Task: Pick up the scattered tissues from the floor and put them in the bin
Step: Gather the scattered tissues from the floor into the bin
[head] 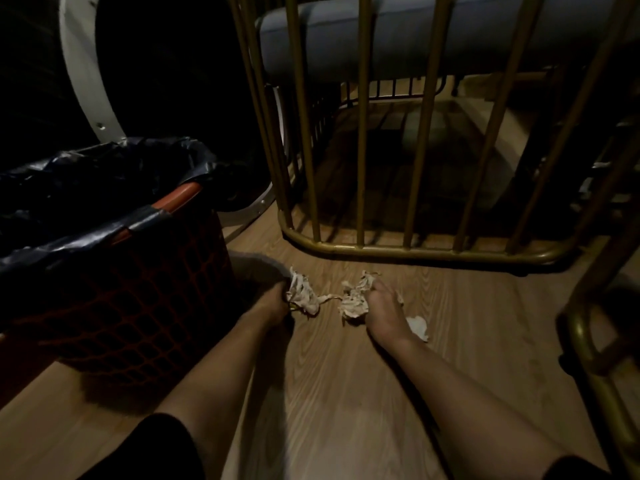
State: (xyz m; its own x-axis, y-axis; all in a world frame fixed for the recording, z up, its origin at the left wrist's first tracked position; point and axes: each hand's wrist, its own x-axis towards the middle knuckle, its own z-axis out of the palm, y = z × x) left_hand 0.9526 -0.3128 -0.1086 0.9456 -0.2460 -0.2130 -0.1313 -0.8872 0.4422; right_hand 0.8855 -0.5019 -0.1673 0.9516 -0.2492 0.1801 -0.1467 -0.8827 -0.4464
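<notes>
Crumpled white tissues lie on the wooden floor [339, 368] in front of me. My left hand [273, 301] grips one wad of tissue [303, 292] low beside the bin. My right hand [382, 306] grips a second wad of tissue [353, 299]; a thin strip of paper joins the two wads. Another small tissue [419, 327] lies on the floor just right of my right wrist. The bin [138, 289] is a red mesh basket lined with a black plastic bag, standing at the left, close to my left hand.
A gold metal frame [415, 249] with upright bars stands right behind the tissues, a grey cushion above it. Another gold frame piece [595, 344] is at the right edge. A white curved object [83, 81] rises behind the bin. The room is dim.
</notes>
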